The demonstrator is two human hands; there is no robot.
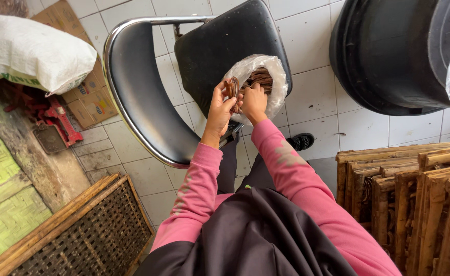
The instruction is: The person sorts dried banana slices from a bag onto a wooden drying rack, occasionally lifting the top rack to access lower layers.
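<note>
- While I only have the head view, both hands are easy to read.
- Left hand [220,110]: clenched round a small bunch of brown dried strips [231,88], held upright just outside the bag's left rim, probably so the ends stay lined up.
- Right hand [254,102]: fingers dipped over the near rim of the clear plastic bag [273,82]. I can't tell whether it's gripping strips inside or just the rim; fingertips are hidden.
- More of the same brown strips sit inside the bag, mouth rolled open and facing up, which keeps the opening wide for reaching in.
- Bag rests on the seat of the black chair [148,102], near the seat's front edge, close to the person's body; the chair seems to serve as a stand at arm height.
- Both pink sleeves [286,158] reach forward over the dark apron [255,235].
- Around, on the tiled floor [317,97]: white sack [30,51] at the top left corner, woven bamboo tray [82,235] bottom left, stacked bamboo frames [414,204] bottom right, black tub [388,51] top right.
</note>
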